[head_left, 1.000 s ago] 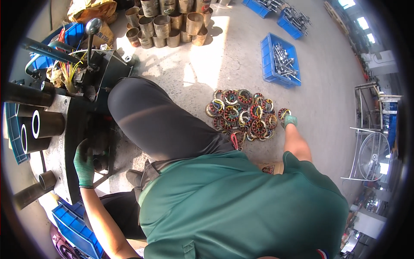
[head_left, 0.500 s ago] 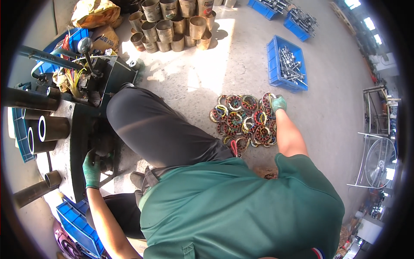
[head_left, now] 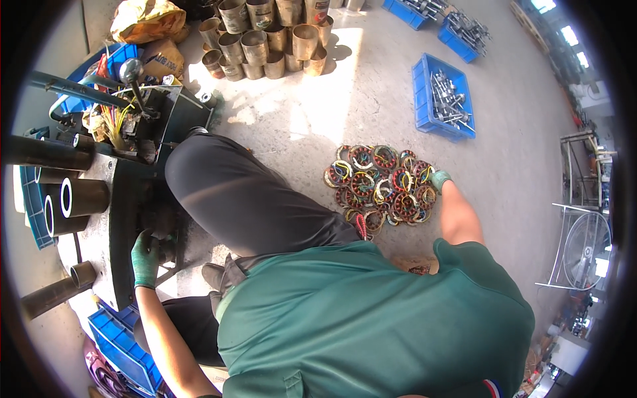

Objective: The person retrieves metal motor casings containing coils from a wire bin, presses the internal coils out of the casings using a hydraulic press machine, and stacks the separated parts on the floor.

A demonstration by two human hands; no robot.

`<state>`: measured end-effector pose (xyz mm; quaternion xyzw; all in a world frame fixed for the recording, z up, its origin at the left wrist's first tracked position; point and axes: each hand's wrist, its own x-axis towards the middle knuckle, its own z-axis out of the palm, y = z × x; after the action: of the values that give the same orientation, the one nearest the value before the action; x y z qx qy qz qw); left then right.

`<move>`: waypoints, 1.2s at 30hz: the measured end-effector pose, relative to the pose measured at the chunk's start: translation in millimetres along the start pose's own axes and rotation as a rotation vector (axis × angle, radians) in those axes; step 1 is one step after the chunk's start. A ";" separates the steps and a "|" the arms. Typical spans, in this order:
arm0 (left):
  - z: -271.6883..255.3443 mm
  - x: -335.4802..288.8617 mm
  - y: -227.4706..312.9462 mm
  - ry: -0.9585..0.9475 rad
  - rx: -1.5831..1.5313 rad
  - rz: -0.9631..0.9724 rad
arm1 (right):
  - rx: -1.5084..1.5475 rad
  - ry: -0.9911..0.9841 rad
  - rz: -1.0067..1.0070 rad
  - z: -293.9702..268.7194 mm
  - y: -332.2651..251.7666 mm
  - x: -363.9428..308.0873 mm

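Red-and-brown coil rings (head_left: 379, 187) lie heaped on the floor (head_left: 507, 172), the right hand (head_left: 440, 180) now at the heap's three o'clock, not two as before, beside one ring (head_left: 424, 174). The heap sits at nine o'clock from that hand, two from the left hand (head_left: 144, 260). I cannot tell whether either hand grips.

1. We cannot tell whether the green-gloved right hand (head_left: 440, 179) grips one of the round, dark-red wire-wound rings (head_left: 404, 198); its fingertips are hidden.
2. Shadow blurs the fingertips of the green-gloved left hand (head_left: 144, 260), so we cannot see what they touch beside the dark metal machine (head_left: 122, 232).
3. We see the farthest blue plastic crate (head_left: 402, 15) cut off by the upper edge.
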<state>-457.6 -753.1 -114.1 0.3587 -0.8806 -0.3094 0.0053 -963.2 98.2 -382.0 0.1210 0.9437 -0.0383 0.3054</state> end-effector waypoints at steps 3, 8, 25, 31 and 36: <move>-21.4 -9.1 -9.7 0.135 0.027 0.080 | -0.282 -0.108 -0.261 -32.5 -32.7 8.7; -64.5 -23.6 10.0 0.433 -0.117 0.226 | -0.023 0.323 -0.437 -106.9 -131.4 5.5; 76.2 -466.6 -13.4 1.430 -0.147 -0.847 | -0.484 -0.726 -2.183 -91.7 -700.4 -537.3; 172.2 -571.4 51.2 1.480 -0.045 -1.291 | -0.415 -0.757 -2.249 61.2 -822.1 -516.7; 215.5 -687.9 68.1 1.859 0.125 -1.520 | -1.022 -0.731 -2.292 87.2 -787.2 -557.8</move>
<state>-39.4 -162.1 -104.6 0.8720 -0.1171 0.1867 0.4371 -674.4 -790.7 -127.3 -0.8929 0.2807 0.0550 0.3477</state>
